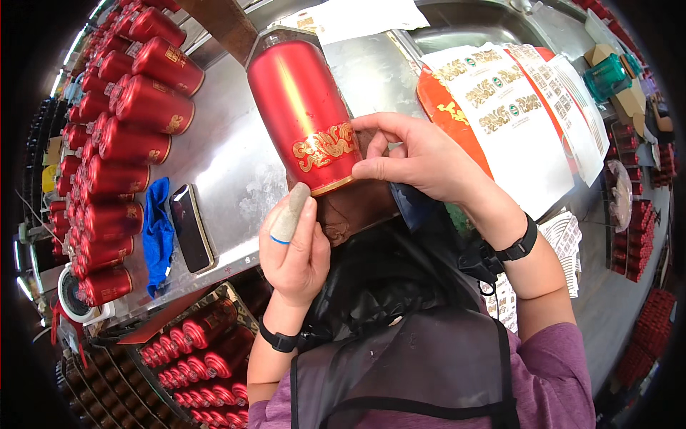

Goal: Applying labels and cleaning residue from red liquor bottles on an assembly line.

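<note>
A shiny red bottle point(294, 89) lies tilted in front of me, its neck pointing away, on a brown support. Near its gold-rimmed base it carries a gold dragon-like decal point(325, 148). My right hand point(418, 154) is at the base's right side, thumb on the lower edge and bent index finger against the decal's right end. Just below the base's left edge is my left hand point(294, 247), fingers curled and thumb pressed to the index finger. That index finger wears a grey finger cot point(291, 214) with a blue band. Whatever the left fingers may pinch is hidden.
Rows of red bottles point(153, 106) line the left side of the metal table point(232, 154). Nearer are a blue cloth point(156, 232) and a phone point(191, 229). Printed decal sheets point(511, 136) cover the right, beside a green container point(606, 77). Crated red bottles point(207, 368) stand below left.
</note>
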